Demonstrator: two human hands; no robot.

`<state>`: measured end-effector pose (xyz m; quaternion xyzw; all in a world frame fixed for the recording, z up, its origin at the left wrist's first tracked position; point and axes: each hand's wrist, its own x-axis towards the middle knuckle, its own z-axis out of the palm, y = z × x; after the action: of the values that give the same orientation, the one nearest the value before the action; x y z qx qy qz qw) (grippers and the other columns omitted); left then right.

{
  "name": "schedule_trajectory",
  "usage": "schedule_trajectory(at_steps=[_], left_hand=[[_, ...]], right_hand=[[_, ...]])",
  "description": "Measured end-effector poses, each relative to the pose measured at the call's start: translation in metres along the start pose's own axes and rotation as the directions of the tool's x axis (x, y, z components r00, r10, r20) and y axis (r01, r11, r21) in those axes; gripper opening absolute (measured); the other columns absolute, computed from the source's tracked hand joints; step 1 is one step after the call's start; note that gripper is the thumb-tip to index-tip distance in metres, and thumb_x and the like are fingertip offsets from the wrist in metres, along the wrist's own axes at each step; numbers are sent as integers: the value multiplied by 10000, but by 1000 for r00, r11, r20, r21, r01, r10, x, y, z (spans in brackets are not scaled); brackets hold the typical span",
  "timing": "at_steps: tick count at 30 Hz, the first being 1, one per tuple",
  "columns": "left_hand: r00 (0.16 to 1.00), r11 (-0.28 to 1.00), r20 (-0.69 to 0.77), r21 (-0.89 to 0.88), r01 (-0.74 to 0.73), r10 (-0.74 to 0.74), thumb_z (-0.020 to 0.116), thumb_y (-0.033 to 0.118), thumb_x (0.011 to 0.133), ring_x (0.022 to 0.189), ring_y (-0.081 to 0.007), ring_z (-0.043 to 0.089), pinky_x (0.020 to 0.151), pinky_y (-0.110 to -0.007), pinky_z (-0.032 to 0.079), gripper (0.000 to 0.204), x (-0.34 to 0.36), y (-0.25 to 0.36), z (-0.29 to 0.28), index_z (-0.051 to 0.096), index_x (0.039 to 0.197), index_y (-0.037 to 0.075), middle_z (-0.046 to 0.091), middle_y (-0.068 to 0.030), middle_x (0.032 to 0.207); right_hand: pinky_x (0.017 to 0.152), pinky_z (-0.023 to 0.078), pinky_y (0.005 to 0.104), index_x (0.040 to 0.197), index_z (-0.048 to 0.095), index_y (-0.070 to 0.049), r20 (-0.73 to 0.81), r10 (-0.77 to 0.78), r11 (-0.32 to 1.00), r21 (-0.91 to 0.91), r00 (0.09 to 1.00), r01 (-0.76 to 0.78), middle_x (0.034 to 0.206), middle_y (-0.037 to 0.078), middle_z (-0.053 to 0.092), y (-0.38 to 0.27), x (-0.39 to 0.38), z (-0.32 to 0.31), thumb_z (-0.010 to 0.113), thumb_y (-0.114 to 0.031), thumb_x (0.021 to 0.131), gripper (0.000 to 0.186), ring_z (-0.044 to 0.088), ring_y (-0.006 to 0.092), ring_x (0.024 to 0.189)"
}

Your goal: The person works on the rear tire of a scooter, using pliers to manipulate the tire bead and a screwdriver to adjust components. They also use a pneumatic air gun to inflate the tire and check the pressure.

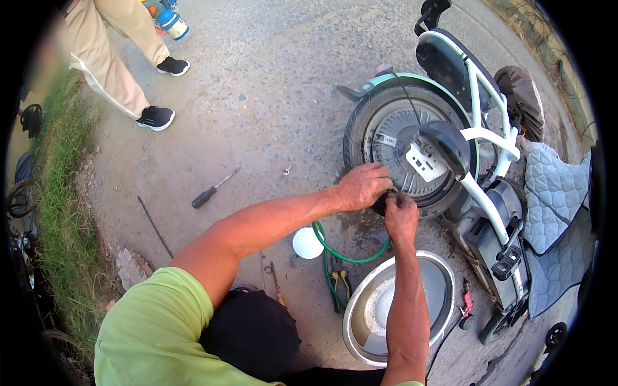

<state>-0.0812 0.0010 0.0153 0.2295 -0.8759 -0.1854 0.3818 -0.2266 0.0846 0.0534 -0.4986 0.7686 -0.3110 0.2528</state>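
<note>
An electric scooter lies on its side, its wheel (415, 186) with a black tyre (355, 138) facing up. At the tyre's near edge, my left hand (365, 186) and my right hand (400, 215) are close together. Both have their fingers closed on a piece of dark rubber (380, 204). My fingers partly cover it, so I cannot tell whether it is the tyre itself or an inner tube. Below my right forearm stands a metal basin (355, 315) with some water in it. A green hose (351, 258) curves between the basin and my hands.
A screwdriver (205, 197) lies on the ground to the left, near a thin rod (154, 226). Yellow-handled pliers (340, 286) and a white round lid (308, 243) are near the basin. A red tool (466, 299) lies right of it. A person (122, 58) stands far left.
</note>
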Motion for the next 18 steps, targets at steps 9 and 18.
schedule_trajectory(at_steps=[9, 18], left_hand=[[993, 993, 91, -88, 83, -75, 716, 63, 785, 979, -314, 590, 890, -424, 493, 214, 2, 3, -6, 699, 997, 45, 625, -104, 996], [994, 982, 3, -158, 106, -107, 723, 64, 794, 1062, -315, 598, 933, -430, 497, 247, -5, 10, -18, 709, 1040, 52, 641, -113, 1069]], right_hand=[[792, 509, 469, 902, 666, 48, -5, 13, 1000, 7, 1000, -13, 861, 273, 684, 2, -1, 1, 648, -255, 898, 303, 677, 446, 874], [775, 513, 453, 903, 671, 43, 21, 43, 998, 39, 999, -44, 832, 259, 686, 6, 2, 3, 659, -264, 903, 307, 686, 409, 816]])
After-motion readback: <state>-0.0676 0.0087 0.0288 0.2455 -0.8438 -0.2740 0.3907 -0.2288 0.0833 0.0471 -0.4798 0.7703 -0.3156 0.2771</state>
